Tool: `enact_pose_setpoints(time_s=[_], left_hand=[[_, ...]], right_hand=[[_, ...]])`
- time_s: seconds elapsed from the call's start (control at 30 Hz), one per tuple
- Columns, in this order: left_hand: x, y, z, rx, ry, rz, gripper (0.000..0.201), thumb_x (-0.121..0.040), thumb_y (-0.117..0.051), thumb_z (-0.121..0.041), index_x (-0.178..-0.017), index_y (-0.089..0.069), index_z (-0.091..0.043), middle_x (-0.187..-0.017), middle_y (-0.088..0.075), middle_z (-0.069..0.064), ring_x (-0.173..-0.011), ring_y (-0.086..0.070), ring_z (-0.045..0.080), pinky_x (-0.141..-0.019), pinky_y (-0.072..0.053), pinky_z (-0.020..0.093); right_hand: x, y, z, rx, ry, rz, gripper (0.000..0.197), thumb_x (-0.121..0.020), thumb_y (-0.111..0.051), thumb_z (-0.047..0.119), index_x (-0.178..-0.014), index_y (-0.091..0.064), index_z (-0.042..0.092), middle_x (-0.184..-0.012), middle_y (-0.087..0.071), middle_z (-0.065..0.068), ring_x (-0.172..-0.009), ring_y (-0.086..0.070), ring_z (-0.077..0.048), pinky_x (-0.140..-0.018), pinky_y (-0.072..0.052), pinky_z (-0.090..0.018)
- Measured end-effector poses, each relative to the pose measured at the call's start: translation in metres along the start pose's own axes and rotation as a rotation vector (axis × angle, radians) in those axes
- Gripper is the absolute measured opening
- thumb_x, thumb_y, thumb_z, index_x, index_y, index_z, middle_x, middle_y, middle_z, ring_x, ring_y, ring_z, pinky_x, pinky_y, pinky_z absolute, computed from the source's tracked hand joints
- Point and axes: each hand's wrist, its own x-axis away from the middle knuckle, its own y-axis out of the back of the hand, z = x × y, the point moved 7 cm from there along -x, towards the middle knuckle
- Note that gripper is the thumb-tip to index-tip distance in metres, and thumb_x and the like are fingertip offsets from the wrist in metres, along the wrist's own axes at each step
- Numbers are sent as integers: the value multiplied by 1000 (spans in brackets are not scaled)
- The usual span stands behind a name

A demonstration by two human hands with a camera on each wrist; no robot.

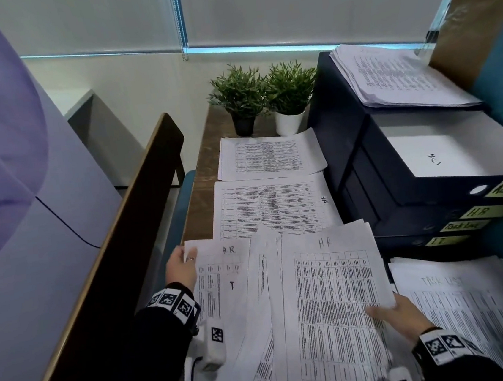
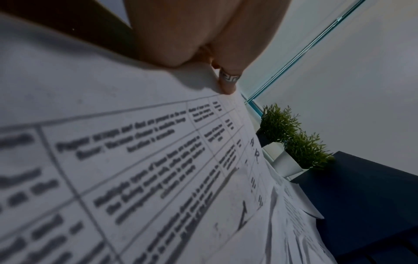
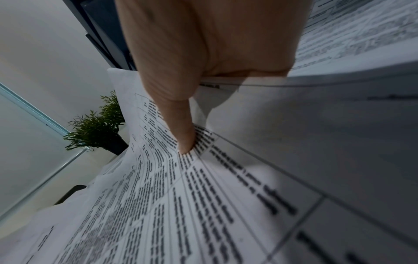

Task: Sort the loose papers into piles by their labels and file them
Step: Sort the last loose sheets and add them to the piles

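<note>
A loose spread of printed sheets lies before me. My left hand (image 1: pixel 182 267) pinches the far left corner of the sheet marked "AR" (image 1: pixel 221 274); the ringed thumb (image 2: pixel 228 80) lies on top of it. My right hand (image 1: pixel 395 313) pinches the right edge of the sheet marked "HR" (image 1: pixel 333 305), thumb (image 3: pixel 183 135) pressed on the print, fingers under the paper. A narrow tilted sheet (image 1: pixel 263 288) shows between the two. Sorted piles lie farther off: one (image 1: pixel 271 157) by the plants, one (image 1: pixel 273 206) nearer, and a "TASK LIST" pile (image 1: pixel 473 306) at the right.
A stack of dark binders (image 1: pixel 431 196) with yellow labels Admin, HR, Task List, IT stands at the right, papers (image 1: pixel 396 79) on top. Two potted plants (image 1: pixel 265 95) stand at the far end. A wooden chair back (image 1: pixel 139 202) runs along the left.
</note>
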Motion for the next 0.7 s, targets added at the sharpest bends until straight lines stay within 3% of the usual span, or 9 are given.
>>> enact_pose_setpoints(time_s=[0.1,0.17,0.27,0.37,0.43,0.47,0.53,0.6,0.7], left_hand=[[-5,7,1,24,-4,-10,17,-96,-47,-16,-92,-52,0,-86,-59,16,-82,-57,26,-74,-42,33],[-7,5,10,25,40,38,11,-94,-51,-14,-95,-55,-3,-91,-62,14,-87,-58,25,-80,-45,35],[-3,-8,33,0,180,207,23,-85,-62,0,-108,-63,-3,-104,-66,14,-99,-61,28,-96,-47,43],[2,-6,43,-84,208,271,16,-83,-62,3,-87,-69,-11,-105,-68,17,-99,-63,32,-95,-47,48],[5,1,28,-96,113,216,23,-85,-61,-1,-75,-66,-21,-92,-70,13,-92,-65,31,-91,-50,47],[7,5,14,-120,35,180,21,-86,-59,-4,-74,-65,-19,-86,-70,9,-87,-65,30,-87,-52,45],[15,19,-25,-165,-90,77,13,-89,-55,-6,-82,-64,-12,-81,-67,2,-80,-62,22,-77,-49,32],[21,36,-65,-129,-205,-11,16,-91,-53,-10,-93,-67,-18,-86,-65,-1,-82,-60,20,-77,-45,28],[32,61,-123,-36,-375,-74,16,-93,-53,-18,-83,-61,-28,-75,-62,-9,-77,-59,15,-75,-45,29]], right_hand=[[0,-1,-1,-20,6,3,44,-85,-63,10,-124,-48,-4,-126,-55,-21,-112,-51,-30,-102,-34,-40],[-1,-2,-2,-30,-3,1,45,-85,-62,10,-125,-47,-4,-126,-54,-21,-115,-50,-32,-103,-33,-41],[-1,-3,-3,-48,4,-4,41,-85,-63,11,-122,-49,-3,-123,-57,-20,-99,-51,-25,-101,-35,-41],[-3,-2,-7,-65,0,-18,41,-86,-62,11,-122,-49,-2,-111,-58,-12,-101,-51,-25,-101,-35,-39],[-2,-3,-7,-76,5,-27,39,-86,-62,11,-121,-50,-2,-113,-59,-14,-98,-50,-23,-101,-35,-39],[-2,-4,-6,-85,4,-25,39,-85,-62,11,-120,-51,-1,-117,-60,-16,-97,-51,-22,-101,-35,-40],[0,-4,-6,-98,-2,-37,38,-85,-62,9,-120,-51,-2,-113,-60,-14,-99,-52,-25,-102,-35,-42],[6,-4,-3,-147,6,-44,43,-84,-64,11,-121,-50,-4,-110,-59,-13,-109,-53,-31,-102,-35,-41],[14,-2,9,-206,52,-43,64,-69,-72,35,-123,-51,8,-123,-59,-13,-117,-51,-31,-107,-33,-49]])
